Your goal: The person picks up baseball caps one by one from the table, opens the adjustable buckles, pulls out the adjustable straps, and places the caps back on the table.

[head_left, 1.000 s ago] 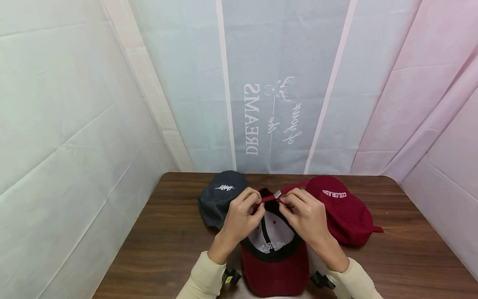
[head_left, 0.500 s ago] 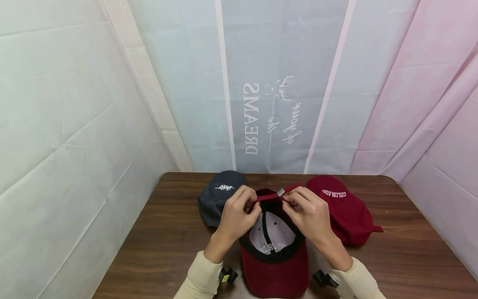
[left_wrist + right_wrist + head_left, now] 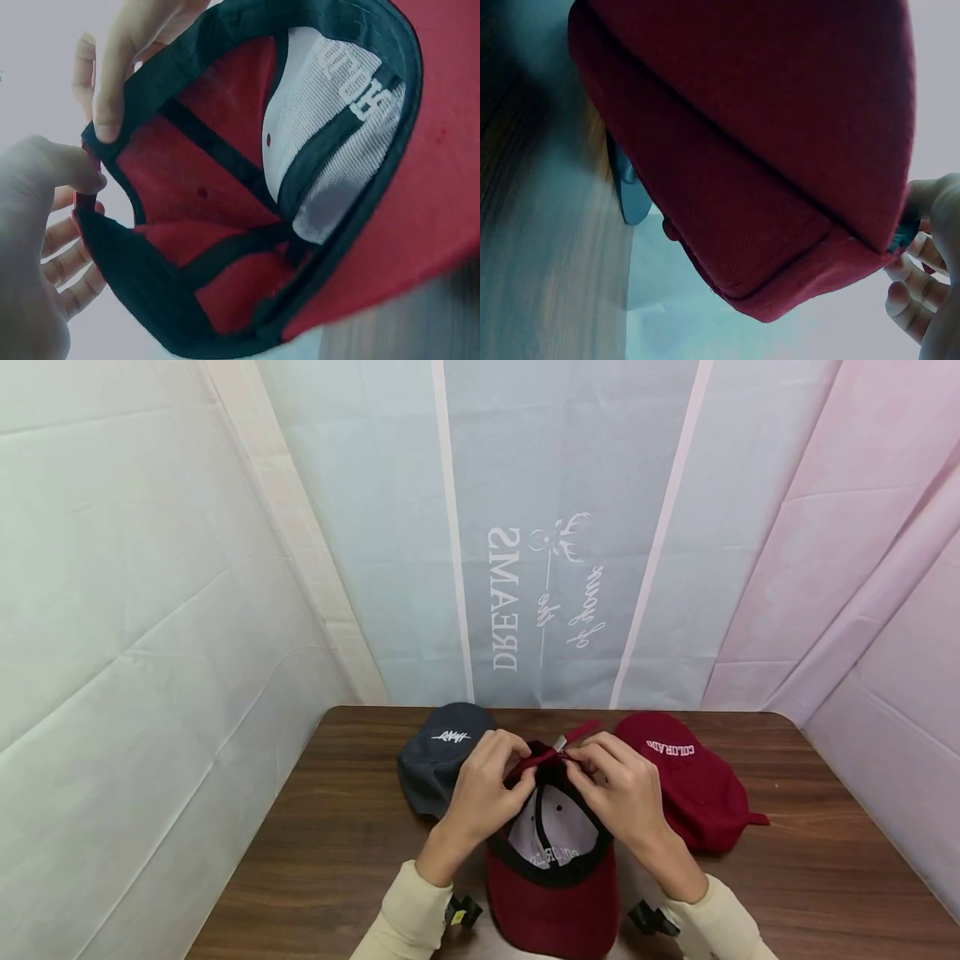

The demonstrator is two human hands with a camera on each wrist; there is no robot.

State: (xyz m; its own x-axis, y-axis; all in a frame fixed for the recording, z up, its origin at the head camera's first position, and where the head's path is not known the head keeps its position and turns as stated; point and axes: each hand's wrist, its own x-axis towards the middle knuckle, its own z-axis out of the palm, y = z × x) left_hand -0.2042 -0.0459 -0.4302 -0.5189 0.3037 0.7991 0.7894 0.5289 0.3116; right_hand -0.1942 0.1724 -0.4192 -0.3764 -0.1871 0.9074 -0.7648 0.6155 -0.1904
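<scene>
A maroon baseball cap [image 3: 551, 906] stands tipped up in front of me, brim toward me and its pale lined inside showing. Across its back opening runs a maroon strap [image 3: 583, 730] with a small metal buckle [image 3: 560, 743]. My left hand [image 3: 486, 783] pinches the strap left of the buckle between thumb and fingers. On the other side my right hand [image 3: 617, 785] pinches the strap and cap edge close by the buckle. The strap's loose end sticks up past the right fingers. In the left wrist view the dark sweatband [image 3: 180, 64] lines the opening.
To the left lies a dark blue cap [image 3: 435, 768] with white lettering. Another maroon cap [image 3: 690, 789], marked COLORADO, lies to the right. All are on a brown wooden table [image 3: 322, 852]. Behind it hangs a printed cloth [image 3: 555, 468], with pale cloth [image 3: 150, 610] on the left.
The strap's loose end points up more and looks shorter past my right fingers than a second ago. My left hand has shifted slightly right, toward the buckle, in the last half second.
</scene>
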